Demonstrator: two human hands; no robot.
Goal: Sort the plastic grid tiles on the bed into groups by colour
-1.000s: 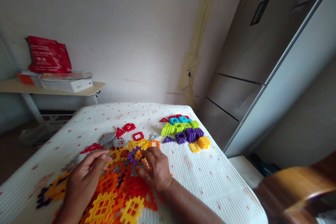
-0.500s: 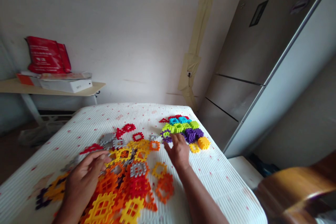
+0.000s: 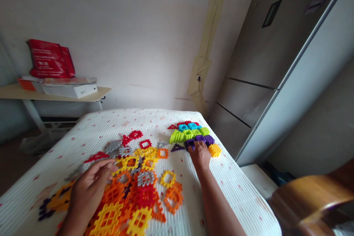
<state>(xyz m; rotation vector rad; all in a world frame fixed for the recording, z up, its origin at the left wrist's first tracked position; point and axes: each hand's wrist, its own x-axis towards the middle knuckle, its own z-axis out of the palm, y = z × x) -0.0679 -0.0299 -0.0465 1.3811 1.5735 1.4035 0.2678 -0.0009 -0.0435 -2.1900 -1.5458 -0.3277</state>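
Observation:
My right hand point(image 3: 201, 155) reaches to the sorted stacks on the right, its fingers bent down on a purple interlocking square point(image 3: 189, 143) at the near side of the purple stack point(image 3: 209, 140). A purple triangle point(image 3: 177, 148) lies left of it, and a yellow-orange stack point(image 3: 215, 150) stands beside the hand. My left hand point(image 3: 92, 179) hovers at the left of the mixed pile, thumb and fingers curled together; what is between them, if anything, is hidden. Under and beside it spread yellow window pieces point(image 3: 107, 218), orange pieces point(image 3: 173, 198) and red pieces point(image 3: 146, 196).
Green pieces point(image 3: 184, 135), light blue pieces point(image 3: 191, 126) and red pieces line the table's far right. Grey pieces point(image 3: 113, 147) lie by the pile. A white spotted cloth covers the table point(image 3: 155, 120). A fridge point(image 3: 249, 81) stands right, a wooden chair point(image 3: 312, 199) nearer.
My right hand has moved right, and the purple square has left its place by the green pieces for the purple stack. My left hand has stayed almost still.

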